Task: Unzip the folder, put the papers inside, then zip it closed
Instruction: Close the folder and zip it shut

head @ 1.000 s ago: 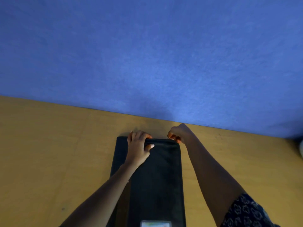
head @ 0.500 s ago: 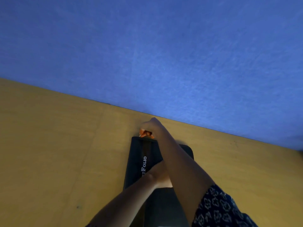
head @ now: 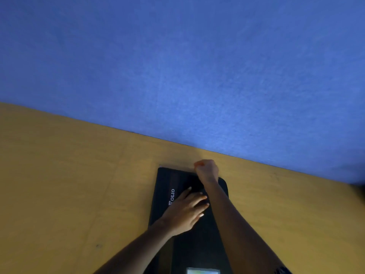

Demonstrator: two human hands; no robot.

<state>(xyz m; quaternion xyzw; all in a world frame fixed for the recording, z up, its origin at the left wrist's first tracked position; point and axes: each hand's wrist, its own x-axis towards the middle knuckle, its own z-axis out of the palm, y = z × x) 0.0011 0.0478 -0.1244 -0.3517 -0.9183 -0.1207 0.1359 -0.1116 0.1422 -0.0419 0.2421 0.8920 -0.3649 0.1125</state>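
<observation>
We've got the black folder flat on the wooden table, far end near the blue wall. Our left hand presses open-palmed on its cover, fingers spread. Our right hand is fisted at its far edge, but what it's pinching, can't tell.

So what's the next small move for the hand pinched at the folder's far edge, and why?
Probably draw the right hand along the far edge of the folder. It is closed in a pinch there, seemingly on the zipper pull, while the left hand lies flat on the cover, steadying it.

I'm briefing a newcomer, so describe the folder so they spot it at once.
On the yellow-brown table below the blue wall, find the flat black folder under both hands. White lettering ending "OLIO" runs along its left side.
</observation>
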